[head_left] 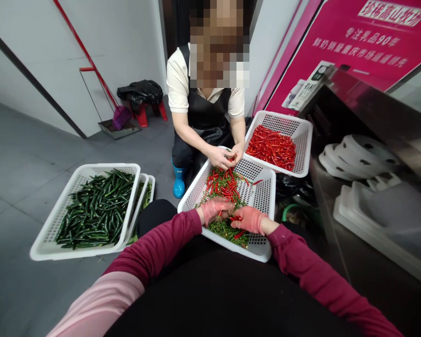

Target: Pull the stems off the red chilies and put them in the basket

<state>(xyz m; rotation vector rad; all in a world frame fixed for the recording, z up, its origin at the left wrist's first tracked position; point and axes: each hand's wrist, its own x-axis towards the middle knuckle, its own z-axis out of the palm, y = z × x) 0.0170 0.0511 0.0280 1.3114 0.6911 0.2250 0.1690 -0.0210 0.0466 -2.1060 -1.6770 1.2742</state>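
Note:
Both hands wear thin pinkish gloves and work low inside a white perforated basket. My left hand has its fingers curled together over the contents; a bit of red shows at the fingertips, but what they grip is unclear. Close beside it on the right, my right hand is closed around red chili peppers. Under the hands lies a heap of green stems with a few red chilies among them. More red chilies with stems attached fill the far part of this basket.
Opposite me sits a co-worker, whose hands pinch over the basket's far end. Behind right stands a basket of red chilies. On the left floor, stacked baskets hold green chilies. A steel shelf borders the right.

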